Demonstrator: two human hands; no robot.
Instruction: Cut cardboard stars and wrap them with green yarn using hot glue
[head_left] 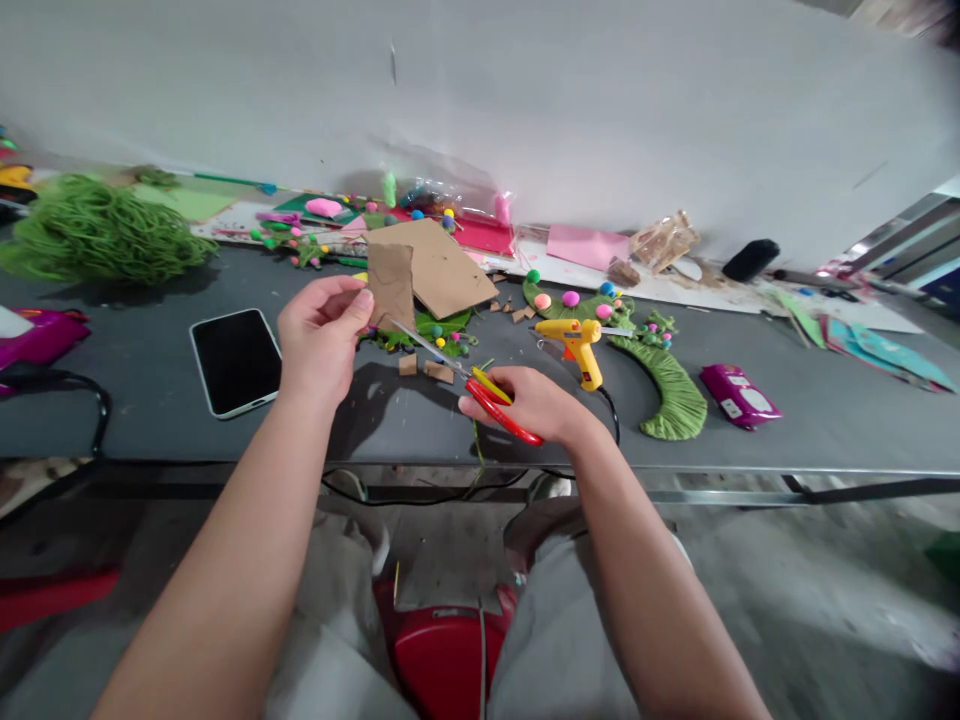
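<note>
Two hands in the head view, both loaded. Your left hand (326, 335) pinches a small cardboard piece (391, 285) between thumb and fingers, grip narrow, by its lower left side. The piece is up above the table (165, 400), in front of a bigger cardboard sheet (454, 270). Your right hand (529, 405) is wrapped on the red-and-yellow handles of the scissors (504, 412); blades point up-left, tips at the piece's bottom edge. Can't tell if they bite into it or how far the blades are apart. Cardboard scraps (438, 372) are on the table below the blades. Phone (236, 362) lies left of your left hand, green yarn (101, 235) beyond it at far left. Right of the scissors: yellow glue gun (574, 340) on its side, handle toward you, then a green wrapped crescent (673, 395), then a purple pack (739, 397). Pink paper (589, 246) is at the back, near the wall (525, 90).
</note>
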